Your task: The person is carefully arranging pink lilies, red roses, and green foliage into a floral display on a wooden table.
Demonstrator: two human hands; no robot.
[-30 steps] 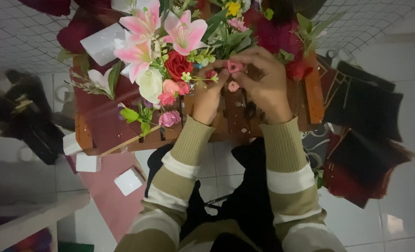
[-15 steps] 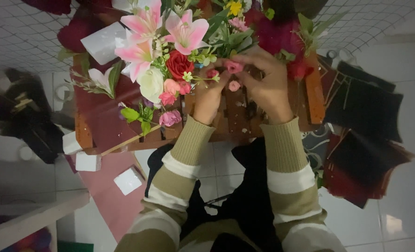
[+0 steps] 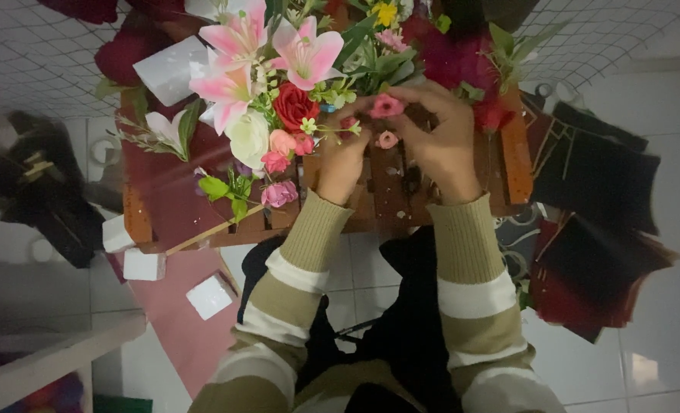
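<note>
Head view, looking straight down: nearest the camera come two forearms in olive and cream striped knit sleeves (image 3: 462, 275), over dark clothing and pale floor tiles. Low on the left, white foam blocks (image 3: 210, 296) sit on and beside a pink sheet of paper (image 3: 175, 321). Beyond the cuffs lies a low reddish-brown wooden slatted crate (image 3: 390, 191), and both hands work above it. The left hand (image 3: 344, 157) is curled, its fingers closed toward the right hand, though what exactly it pinches is hidden behind its knuckles. The right hand (image 3: 443, 138) is bent over from the other side, and its fingertips close on a small pink rosebud (image 3: 387, 105) held between the two hands, just above the crate slats. A second small pink bud (image 3: 387, 140) sits just below it, against the right hand's palm side. Just left of the hands stands a mixed bouquet: a red rose (image 3: 294, 105), a white rose (image 3: 248, 138), small pink blooms and green leaves, topped by large pink lilies (image 3: 305, 53). To the right, dark red and black paper sheets (image 3: 600, 229) are spread on the floor. At the far edge, a white wire mesh panel (image 3: 34, 53) runs behind the flowers.
</note>
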